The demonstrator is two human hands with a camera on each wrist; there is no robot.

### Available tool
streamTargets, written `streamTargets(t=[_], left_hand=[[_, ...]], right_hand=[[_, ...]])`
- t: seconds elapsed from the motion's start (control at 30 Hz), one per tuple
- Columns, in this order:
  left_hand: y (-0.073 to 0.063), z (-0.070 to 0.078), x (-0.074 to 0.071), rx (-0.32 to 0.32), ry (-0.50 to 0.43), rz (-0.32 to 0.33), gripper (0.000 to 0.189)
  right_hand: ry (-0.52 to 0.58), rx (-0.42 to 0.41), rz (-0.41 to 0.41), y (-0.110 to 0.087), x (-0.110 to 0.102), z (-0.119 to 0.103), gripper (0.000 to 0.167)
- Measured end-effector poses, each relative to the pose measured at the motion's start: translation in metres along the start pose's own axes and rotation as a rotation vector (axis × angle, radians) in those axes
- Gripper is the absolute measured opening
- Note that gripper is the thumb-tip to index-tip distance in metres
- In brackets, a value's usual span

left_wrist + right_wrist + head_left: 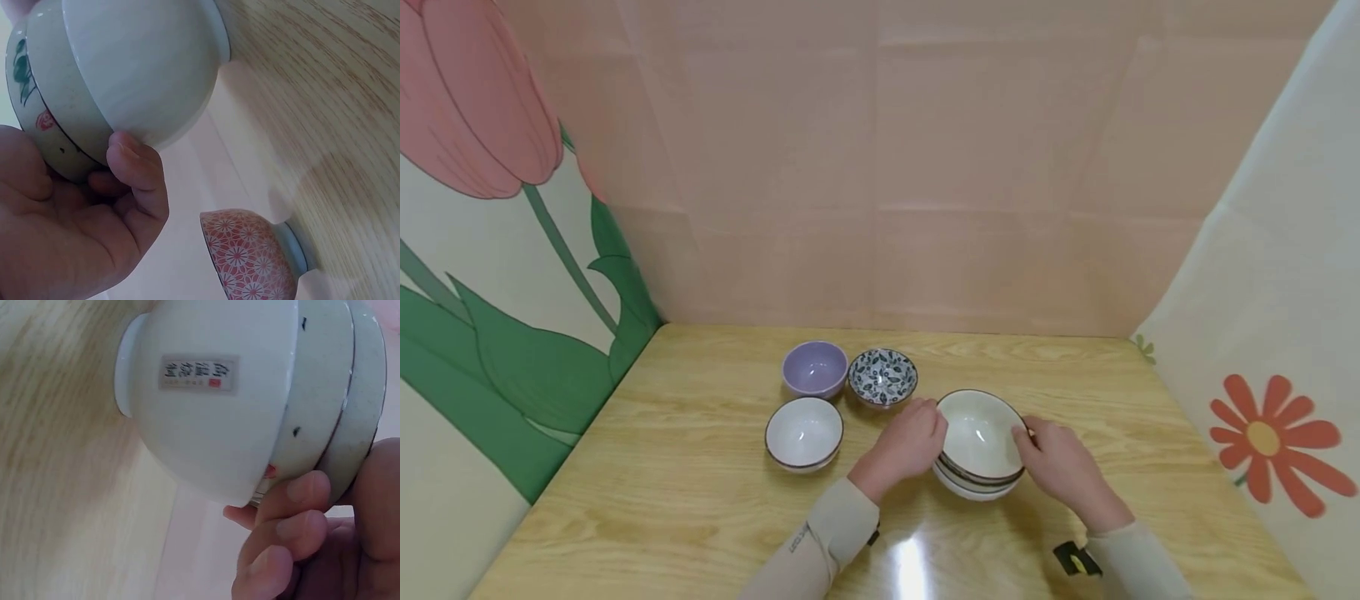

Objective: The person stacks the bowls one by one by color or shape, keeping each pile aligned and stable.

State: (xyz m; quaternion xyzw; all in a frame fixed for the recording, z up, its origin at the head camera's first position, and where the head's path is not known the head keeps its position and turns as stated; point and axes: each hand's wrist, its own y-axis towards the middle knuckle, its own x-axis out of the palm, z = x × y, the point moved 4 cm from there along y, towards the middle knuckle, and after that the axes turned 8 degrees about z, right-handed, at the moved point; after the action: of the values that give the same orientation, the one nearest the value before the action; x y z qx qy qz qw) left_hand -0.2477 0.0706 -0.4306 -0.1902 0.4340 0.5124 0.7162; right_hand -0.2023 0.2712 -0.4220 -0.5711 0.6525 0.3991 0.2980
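Both hands hold a stack of nested bowls [979,437] at the right of the table's middle. Two cream bowls [319,381] with dark rims and painted flowers sit inside a plain white bowl [206,394], which bears a small label. On the stack's left side, my left hand [910,442] grips the cream bowls, fingertips against the white one [147,69]. My right hand [1063,467] grips the opposite side, its thumb over the top rim and fingers curled underneath. Whether the stack's foot touches the table, I cannot tell.
Left of the stack stand a purple bowl [815,369], a bowl with a dark leafy pattern inside [882,377] and a dark-rimmed white bowl [805,432]. The left wrist view shows a red flower-patterned bowl [250,256]. Cloth [880,167] hangs behind the wooden table [662,467].
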Motion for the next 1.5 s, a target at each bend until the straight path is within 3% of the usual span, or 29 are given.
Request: streamTargets(t=[0.2, 0.63, 1.5], left_hand=[[-0.0010, -0.0001, 0.0001, -0.016, -0.023, -0.006, 0.042], [-0.0011, -0.0012, 0.0055, -0.024, -0.027, -0.022, 0.046], [0.0003, -0.0035, 0.0049, -0.037, -0.034, -0.050, 0.046]], right_hand=[[-0.061, -0.014, -0.012, 0.0016, -0.0025, -0.0016, 0.033], [0.008, -0.001, -0.009, -0.0007, 0.0019, 0.0020, 0.042], [0.094, -0.034, 0.023, 0.0021, 0.0029, 0.0005, 0.037]])
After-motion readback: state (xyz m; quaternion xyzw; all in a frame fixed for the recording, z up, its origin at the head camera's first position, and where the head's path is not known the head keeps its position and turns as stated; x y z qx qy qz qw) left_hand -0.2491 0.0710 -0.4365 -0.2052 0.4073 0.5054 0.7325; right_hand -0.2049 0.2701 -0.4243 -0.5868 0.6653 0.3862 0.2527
